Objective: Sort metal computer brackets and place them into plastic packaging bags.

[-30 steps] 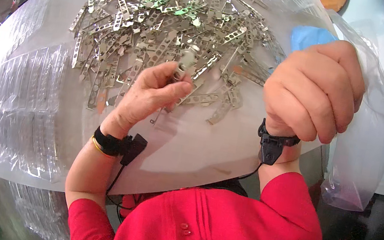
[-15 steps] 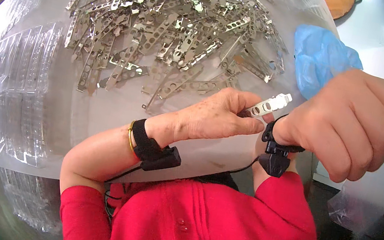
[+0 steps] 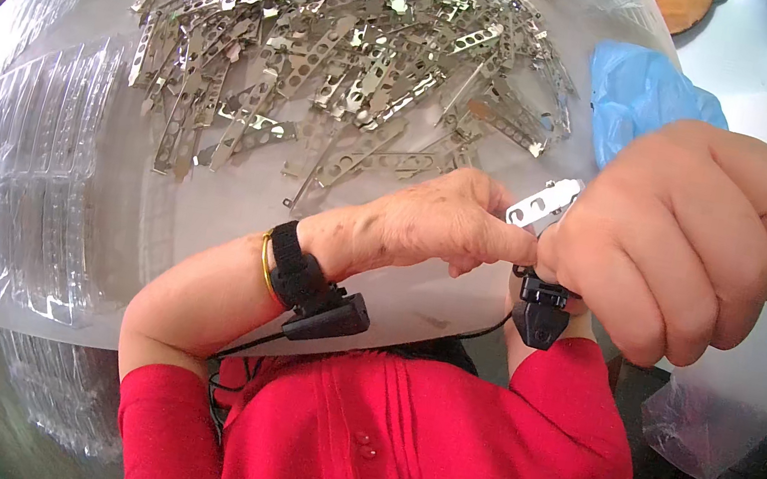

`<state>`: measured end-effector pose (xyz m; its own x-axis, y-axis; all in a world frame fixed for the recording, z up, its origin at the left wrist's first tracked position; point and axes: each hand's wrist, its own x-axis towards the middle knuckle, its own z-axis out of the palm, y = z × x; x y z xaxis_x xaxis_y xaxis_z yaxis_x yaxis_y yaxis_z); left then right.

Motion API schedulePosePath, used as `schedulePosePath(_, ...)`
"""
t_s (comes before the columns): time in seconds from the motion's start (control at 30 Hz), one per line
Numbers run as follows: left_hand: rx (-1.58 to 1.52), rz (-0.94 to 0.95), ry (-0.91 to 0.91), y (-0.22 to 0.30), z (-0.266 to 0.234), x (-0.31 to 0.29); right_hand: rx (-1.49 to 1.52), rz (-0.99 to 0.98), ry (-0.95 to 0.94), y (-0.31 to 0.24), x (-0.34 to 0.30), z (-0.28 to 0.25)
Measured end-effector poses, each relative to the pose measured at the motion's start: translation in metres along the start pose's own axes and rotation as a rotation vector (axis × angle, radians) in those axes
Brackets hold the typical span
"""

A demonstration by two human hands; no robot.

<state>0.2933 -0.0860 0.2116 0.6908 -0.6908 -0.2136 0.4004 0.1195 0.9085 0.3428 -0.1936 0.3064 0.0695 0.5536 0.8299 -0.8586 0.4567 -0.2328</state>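
A shiny metal strip (image 3: 537,208) with holes along it slants up to the right, its far end partly hidden by my right hand. At its near end is my left hand (image 3: 432,222), thumb stretched toward my right hand and the strip pinched at the fingertips. My right hand (image 3: 687,245) looms large at the right, fingers curled into a fist; what is inside it, if anything, is hidden. Beyond my left hand lies a wide loose pile of similar perforated metal strips (image 3: 332,63) on the pale table (image 3: 217,202).
Clear plastic trays (image 3: 30,170) are stacked along the left side. A crumpled blue plastic bag (image 3: 646,96) lies right of the pile, behind my right hand. Clear plastic sheeting (image 3: 702,425) hangs at the right. A round brown object (image 3: 681,5) sits at the far right.
My right hand has shifted slightly left and now overlaps the strip's far end. My left thumb and fingers have moved right, closer to the right hand.
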Motion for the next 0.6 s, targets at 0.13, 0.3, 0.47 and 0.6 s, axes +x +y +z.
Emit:
schedulePosePath(0.13,-0.072,-0.016,-0.025,-0.016,-0.003,0.007,-0.032,-0.023,0.084,0.004,0.0,0.002)
schedulePosePath(0.3,-0.16,-0.034,-0.065,-0.02,-0.003,0.01,-0.06,0.016,0.155,0.002,0.001,0.003)
schedulePosePath(0.47,-0.2,-0.02,-0.007,-0.023,-0.007,0.001,-0.003,0.039,0.137,0.007,0.001,-0.005)
schedulePosePath(0.6,-0.266,0.09,-0.013,-0.04,-0.006,0.011,-0.016,0.172,0.108,0.0,0.004,-0.007)
